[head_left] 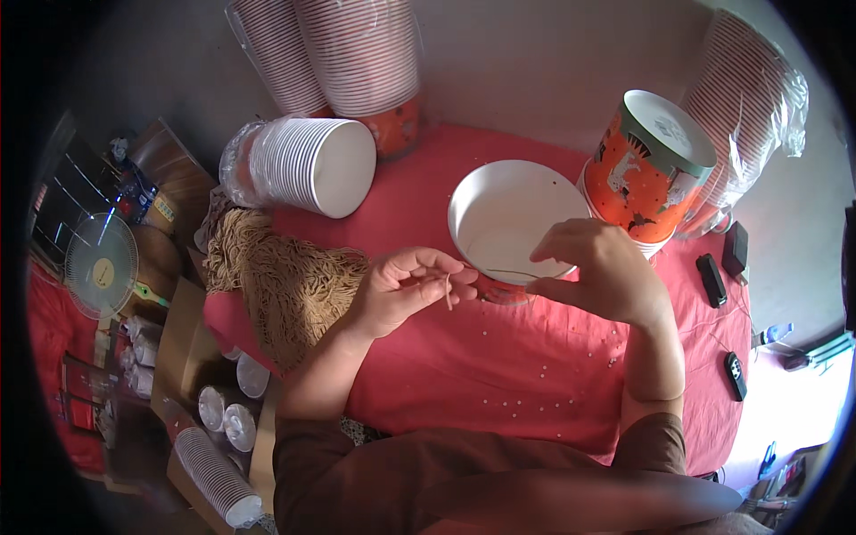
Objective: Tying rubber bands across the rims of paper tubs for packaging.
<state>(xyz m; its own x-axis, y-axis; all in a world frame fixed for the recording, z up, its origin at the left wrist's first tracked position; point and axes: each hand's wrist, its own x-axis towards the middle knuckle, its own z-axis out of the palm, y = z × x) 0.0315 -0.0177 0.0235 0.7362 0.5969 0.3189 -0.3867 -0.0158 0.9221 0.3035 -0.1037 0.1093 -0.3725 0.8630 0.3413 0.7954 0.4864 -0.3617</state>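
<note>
A thin tan cord [508,271] runs from the pinched fingers of my left hand [406,287] toward the right, and a short end hangs below the left fingertips. My right hand [604,275] hovers at the near right rim of a white paper tub [508,207], thumb and fingers apart; the cord reaches close to its thumb, and I see no clear grip. The tub stands upright, its outside orange below the rim. Left of my left hand lies a large bundle of tan cords [290,281].
Nested white tubs [312,165] lie on the red cloth [428,383]; tall wrapped stacks [361,58] stand behind. An upside-down orange tub [651,169] tops a stack at right. White specks dot the cloth. A remote [735,375] and a cardboard box [192,330] flank the table.
</note>
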